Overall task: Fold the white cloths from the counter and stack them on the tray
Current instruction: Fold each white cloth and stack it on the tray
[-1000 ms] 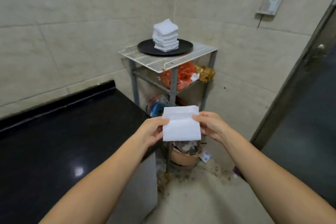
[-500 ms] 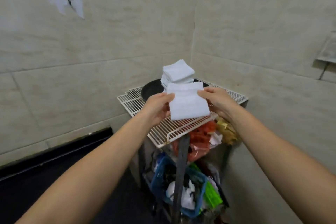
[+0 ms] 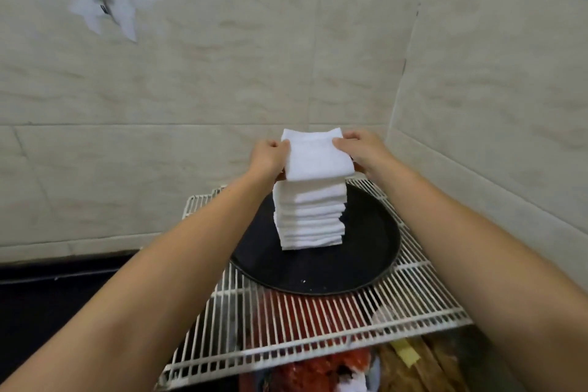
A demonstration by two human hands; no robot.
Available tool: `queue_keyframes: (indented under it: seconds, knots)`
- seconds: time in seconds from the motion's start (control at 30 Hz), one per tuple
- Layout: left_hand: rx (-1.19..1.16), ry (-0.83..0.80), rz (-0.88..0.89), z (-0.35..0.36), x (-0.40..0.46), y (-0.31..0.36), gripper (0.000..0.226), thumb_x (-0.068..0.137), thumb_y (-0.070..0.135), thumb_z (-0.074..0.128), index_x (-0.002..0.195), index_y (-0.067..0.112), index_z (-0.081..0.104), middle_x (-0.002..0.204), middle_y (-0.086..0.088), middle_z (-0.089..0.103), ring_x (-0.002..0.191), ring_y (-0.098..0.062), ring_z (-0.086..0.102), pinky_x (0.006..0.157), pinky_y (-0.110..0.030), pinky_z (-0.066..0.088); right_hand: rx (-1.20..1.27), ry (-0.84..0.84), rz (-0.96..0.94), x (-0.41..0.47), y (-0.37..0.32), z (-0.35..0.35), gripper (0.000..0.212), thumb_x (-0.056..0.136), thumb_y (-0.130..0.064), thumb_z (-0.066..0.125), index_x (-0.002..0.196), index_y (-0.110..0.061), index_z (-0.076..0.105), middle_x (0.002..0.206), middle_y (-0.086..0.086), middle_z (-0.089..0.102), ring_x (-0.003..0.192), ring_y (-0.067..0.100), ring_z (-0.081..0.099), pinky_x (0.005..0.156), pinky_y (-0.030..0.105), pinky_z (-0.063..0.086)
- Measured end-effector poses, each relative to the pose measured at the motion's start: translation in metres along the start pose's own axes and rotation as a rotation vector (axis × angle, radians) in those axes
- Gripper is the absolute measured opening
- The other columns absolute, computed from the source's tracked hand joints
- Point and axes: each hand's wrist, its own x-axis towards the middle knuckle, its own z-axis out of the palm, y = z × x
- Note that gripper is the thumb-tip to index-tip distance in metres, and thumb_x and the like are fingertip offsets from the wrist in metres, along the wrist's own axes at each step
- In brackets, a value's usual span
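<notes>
A folded white cloth lies on top of a tall stack of folded white cloths. My left hand grips its left edge and my right hand grips its right edge, thumbs on top. The stack stands upright in the middle of a round black tray. The tray rests on a white wire rack in the corner of the tiled walls.
Red and yellow bags show under the wire rack. The black counter runs along the lower left. Tiled walls close in behind and to the right of the rack. A taped hook sits high on the left wall.
I have stepped up to the rack. Both hands carried the folded cloth forward and up, from in front of the stack to its top.
</notes>
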Motion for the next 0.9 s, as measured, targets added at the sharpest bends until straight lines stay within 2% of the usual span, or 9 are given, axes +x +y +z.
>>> queue_keyframes:
  seconds: [0.07, 0.13, 0.27, 0.47, 0.57, 0.63, 0.73, 0.8, 0.9]
  knots:
    - [0.070, 0.050, -0.020, 0.002, 0.010, -0.011, 0.022, 0.092, 0.022, 0.050, 0.073, 0.015, 0.044, 0.073, -0.009, 0.045, 0.064, -0.020, 0.046, 0.046, -0.022, 0.038, -0.047, -0.024, 0.018, 0.011, 0.011, 0.003, 0.004, 0.088, -0.010, 0.060, 0.091, -0.012, 0.062, 0.078, 0.001, 0.060, 0.066, 0.012, 0.056, 0.054, 0.019, 0.045]
    - [0.125, 0.084, -0.036, 0.002, 0.013, -0.023, 0.028, 0.092, 0.019, 0.051, 0.066, 0.015, 0.041, 0.063, -0.006, 0.044, 0.051, -0.018, 0.042, 0.040, -0.019, 0.034, -0.062, -0.046, 0.029, 0.019, 0.022, 0.006, 0.011, 0.087, -0.011, 0.060, 0.098, -0.008, 0.064, 0.086, 0.006, 0.062, 0.074, 0.018, 0.059, 0.059, 0.024, 0.045]
    - [0.171, 0.101, -0.017, 0.003, 0.015, -0.040, 0.038, 0.091, 0.017, 0.053, 0.058, 0.017, 0.035, 0.054, -0.004, 0.036, 0.043, -0.017, 0.034, 0.034, -0.015, 0.023, -0.054, -0.058, 0.022, 0.021, 0.036, 0.009, 0.016, 0.086, -0.014, 0.060, 0.101, -0.016, 0.061, 0.097, 0.006, 0.063, 0.083, 0.020, 0.061, 0.053, 0.024, 0.045]
    - [0.127, 0.099, -0.038, -0.002, 0.015, -0.038, 0.032, 0.092, 0.028, 0.054, 0.066, 0.017, 0.038, 0.059, -0.003, 0.044, 0.048, -0.015, 0.039, 0.037, -0.018, 0.027, -0.109, -0.079, -0.001, 0.022, 0.035, 0.004, 0.033, 0.089, -0.024, 0.060, 0.120, -0.017, 0.052, 0.085, -0.004, 0.054, 0.068, 0.010, 0.055, 0.049, 0.023, 0.040]
    - [0.059, 0.147, -0.119, -0.013, 0.015, -0.043, 0.026, 0.095, 0.036, 0.049, 0.090, 0.011, 0.049, 0.072, -0.002, 0.052, 0.058, -0.013, 0.045, 0.045, -0.022, 0.036, -0.022, -0.047, 0.053, 0.020, 0.040, -0.006, 0.041, 0.090, -0.043, 0.057, 0.124, -0.021, 0.049, 0.107, 0.002, 0.059, 0.082, 0.012, 0.058, 0.063, 0.026, 0.048]
    - [-0.050, 0.189, -0.204, -0.019, 0.010, -0.057, 0.033, 0.097, 0.037, 0.044, 0.111, 0.008, 0.052, 0.081, -0.003, 0.053, 0.069, -0.014, 0.050, 0.062, -0.027, 0.046, 0.058, -0.057, 0.138, 0.019, 0.057, -0.011, 0.047, 0.093, -0.050, 0.048, 0.131, -0.021, 0.046, 0.122, 0.006, 0.056, 0.104, 0.017, 0.057, 0.082, 0.034, 0.050]
    - [-0.148, 0.162, -0.317, -0.011, -0.007, -0.084, 0.046, 0.099, 0.041, 0.035, 0.126, 0.007, 0.050, 0.100, -0.005, 0.060, 0.090, -0.019, 0.056, 0.088, -0.033, 0.044, 0.156, -0.162, 0.314, 0.007, 0.094, -0.003, 0.060, 0.094, -0.057, 0.035, 0.143, -0.021, 0.038, 0.141, 0.003, 0.047, 0.129, 0.021, 0.045, 0.098, 0.039, 0.041]
    - [-0.251, 0.096, -0.357, 0.002, -0.017, -0.093, 0.052, 0.099, 0.047, 0.031, 0.124, 0.008, 0.054, 0.113, -0.007, 0.064, 0.100, -0.024, 0.060, 0.091, -0.036, 0.046, 0.231, -0.194, 0.370, 0.000, 0.110, 0.009, 0.062, 0.094, -0.061, 0.032, 0.137, -0.020, 0.047, 0.142, 0.003, 0.049, 0.130, 0.021, 0.046, 0.107, 0.040, 0.037]
    - [-0.344, 0.034, -0.404, 0.014, -0.021, -0.093, 0.061, 0.096, 0.058, 0.027, 0.122, 0.012, 0.058, 0.116, -0.006, 0.066, 0.101, -0.026, 0.063, 0.088, -0.040, 0.051, 0.294, -0.220, 0.353, -0.012, 0.105, 0.021, 0.052, 0.097, -0.058, 0.026, 0.111, -0.024, 0.063, 0.128, 0.005, 0.062, 0.120, 0.021, 0.054, 0.110, 0.039, 0.038]
